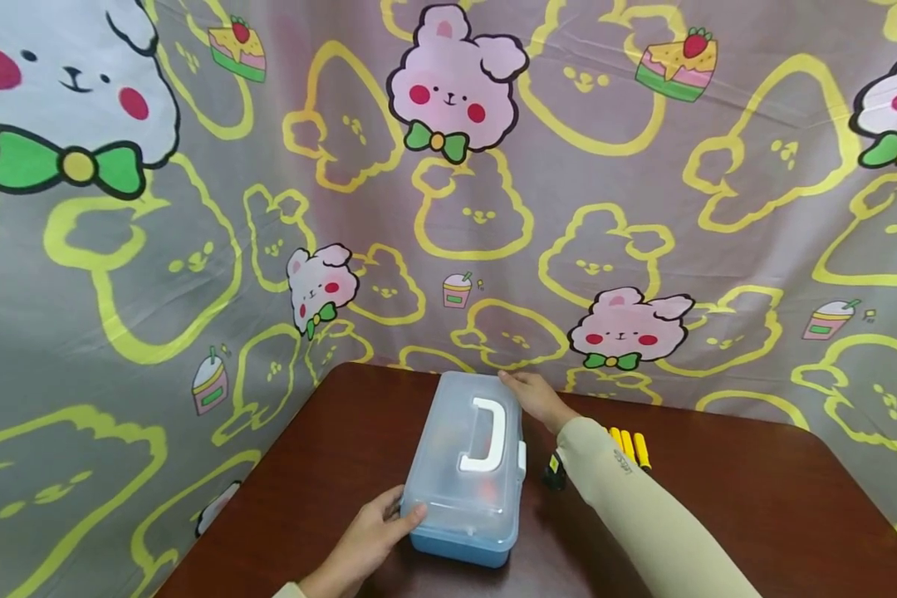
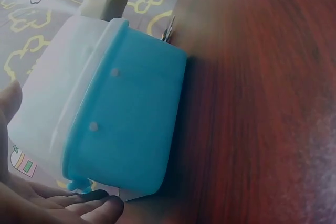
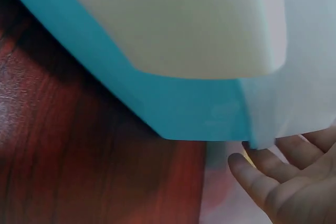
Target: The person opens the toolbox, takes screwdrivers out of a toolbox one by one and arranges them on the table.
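Observation:
A storage box (image 1: pixel 459 465) with a cloudy see-through lid, a white handle (image 1: pixel 493 436) and a blue base stands lengthwise on the table, its lid down. Blurred coloured shapes show through the lid. My left hand (image 1: pixel 374 531) holds the near left corner, thumb over the lid's end and fingers along the side. In the left wrist view its fingers (image 2: pixel 94 205) lie by a blue hinge (image 2: pixel 80 184). At the far right corner, my right hand (image 1: pixel 541 400) touches the box. Its fingers (image 3: pixel 262 179) extend against the lid's rim in the right wrist view.
Several yellow-handled things (image 1: pixel 628 444) lie right of the box, partly behind the right sleeve (image 1: pixel 643 507). A small black object (image 1: pixel 555 473) with a yellow label sits between box and sleeve. A patterned cloth (image 1: pixel 448 208) hangs behind the brown table (image 1: pixel 762 498).

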Tool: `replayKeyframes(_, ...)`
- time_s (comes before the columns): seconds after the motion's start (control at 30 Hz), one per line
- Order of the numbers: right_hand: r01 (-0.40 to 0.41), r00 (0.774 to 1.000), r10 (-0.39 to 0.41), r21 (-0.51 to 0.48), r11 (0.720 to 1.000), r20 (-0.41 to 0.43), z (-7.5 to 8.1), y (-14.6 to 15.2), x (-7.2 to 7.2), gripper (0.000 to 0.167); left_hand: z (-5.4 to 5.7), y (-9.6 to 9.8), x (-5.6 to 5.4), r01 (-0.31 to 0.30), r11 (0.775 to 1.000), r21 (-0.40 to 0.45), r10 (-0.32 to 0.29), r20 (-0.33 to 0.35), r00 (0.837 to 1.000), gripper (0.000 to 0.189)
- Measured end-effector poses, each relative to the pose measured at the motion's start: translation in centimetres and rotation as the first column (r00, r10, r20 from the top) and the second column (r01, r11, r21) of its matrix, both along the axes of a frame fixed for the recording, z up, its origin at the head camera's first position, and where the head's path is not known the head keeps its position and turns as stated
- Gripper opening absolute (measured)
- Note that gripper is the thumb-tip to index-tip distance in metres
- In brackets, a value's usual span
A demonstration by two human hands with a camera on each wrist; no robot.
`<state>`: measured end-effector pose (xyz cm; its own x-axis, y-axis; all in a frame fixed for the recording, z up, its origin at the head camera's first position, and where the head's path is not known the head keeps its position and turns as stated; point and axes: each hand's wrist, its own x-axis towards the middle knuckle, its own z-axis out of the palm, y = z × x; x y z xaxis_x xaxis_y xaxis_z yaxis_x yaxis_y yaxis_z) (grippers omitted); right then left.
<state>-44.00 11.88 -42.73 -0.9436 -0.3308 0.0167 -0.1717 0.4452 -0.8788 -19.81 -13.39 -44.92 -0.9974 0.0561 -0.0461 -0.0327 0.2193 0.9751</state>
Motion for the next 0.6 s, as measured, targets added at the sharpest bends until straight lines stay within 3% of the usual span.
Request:
replayKeyframes(0.33, -0.01, 0.999, 0.012, -0.04, 0.999, 0.048, -0.21, -0.07, 0.43, 0.055, -0.09, -0.07, -0.36, -0.032, 0.999, 0.017, 0.031, 0.017, 0.999, 0.073)
replayKeyframes(0.6, 0.001, 0.999, 0.0, -0.043, 0.999, 0.033, -0.38, 0.6, 0.82, 0.055, -0.62, -0.73, -0.82, -0.034, 0.999, -0.01, 0.033, -0.057, 0.998, 0.063)
